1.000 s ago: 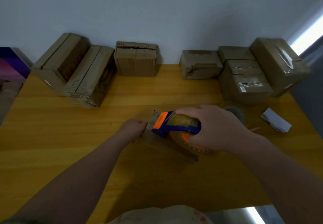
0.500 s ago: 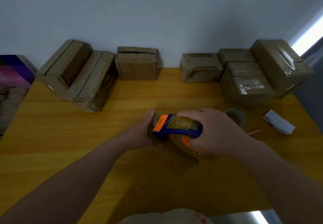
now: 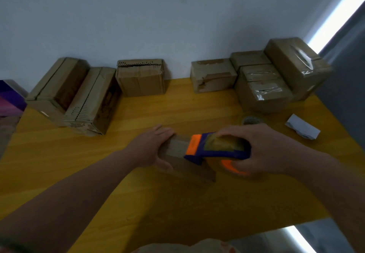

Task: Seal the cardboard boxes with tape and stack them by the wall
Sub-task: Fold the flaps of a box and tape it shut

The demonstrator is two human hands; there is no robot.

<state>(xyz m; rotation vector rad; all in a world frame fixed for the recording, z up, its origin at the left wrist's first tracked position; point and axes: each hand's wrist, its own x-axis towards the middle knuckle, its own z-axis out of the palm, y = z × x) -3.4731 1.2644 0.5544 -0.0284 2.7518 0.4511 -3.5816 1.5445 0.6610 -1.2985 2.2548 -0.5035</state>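
Hands at mid-frame: left hand [image 3: 152, 150] lies flat (fingers spread) on the cardboard box [image 3: 177, 150]; right hand [image 3: 262, 150] grips the tape dispenser [image 3: 215, 150].

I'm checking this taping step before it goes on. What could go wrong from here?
The left hand lies open against the small flat cardboard box, right in front of the blue and orange tape dispenser gripped by the right hand; its fingers could get taped or nicked. The box looks light and may slide on the yellow wooden table.

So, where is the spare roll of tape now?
The spare tape roll lies on the table, right of centre, just behind the right hand and before the taped boxes.
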